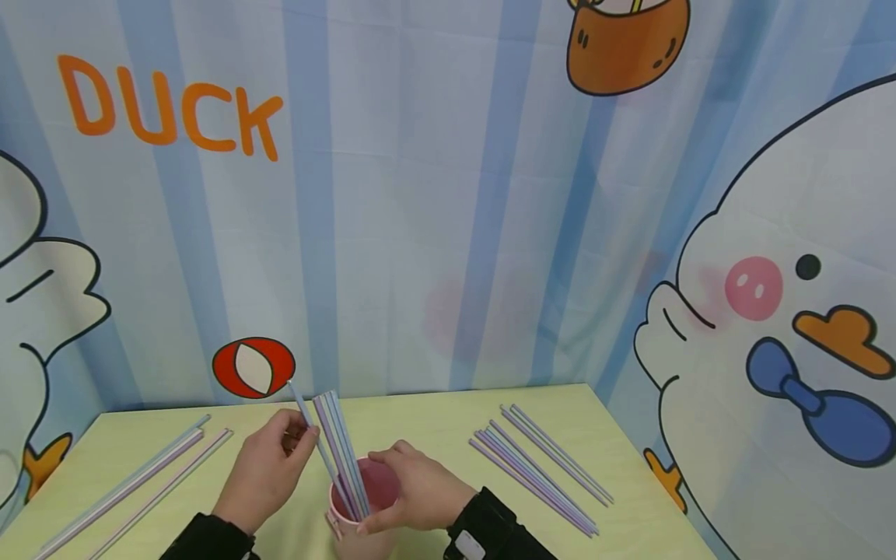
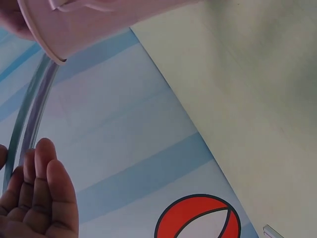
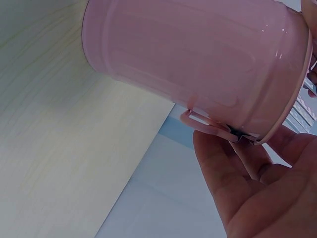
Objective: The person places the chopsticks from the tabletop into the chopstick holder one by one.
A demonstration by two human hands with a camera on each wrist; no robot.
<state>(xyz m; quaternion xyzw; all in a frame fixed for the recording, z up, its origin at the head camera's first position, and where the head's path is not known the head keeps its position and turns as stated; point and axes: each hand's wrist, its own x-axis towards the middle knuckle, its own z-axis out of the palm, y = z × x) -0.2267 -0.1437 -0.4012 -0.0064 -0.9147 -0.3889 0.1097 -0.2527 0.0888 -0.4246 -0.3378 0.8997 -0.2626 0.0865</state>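
My left hand [image 1: 269, 463] pinches a thin pale-blue stick [image 1: 325, 455] between thumb and fingers. Its lower end slants into a pink bucket [image 1: 381, 486]. Beside it, a bundle of lilac and light-blue sticks [image 1: 344, 447] leans upright inside the bucket against the left side. My right hand [image 1: 423, 486] grips the bucket at its rim from the right, thumb in front and fingers behind. In the right wrist view, fingers [image 3: 257, 183] lie by the small pink handle [image 3: 208, 129] near the rim. The sticks' lower ends are hidden inside the bucket.
More lilac and pale sticks lie on the pale-yellow table [image 1: 434, 404]: one group [image 1: 535, 478] at the right, another pair [image 1: 556, 451] behind it, and several longer ones [image 1: 133, 486] at the left. A printed duck curtain [image 1: 420, 194] hangs behind the table.
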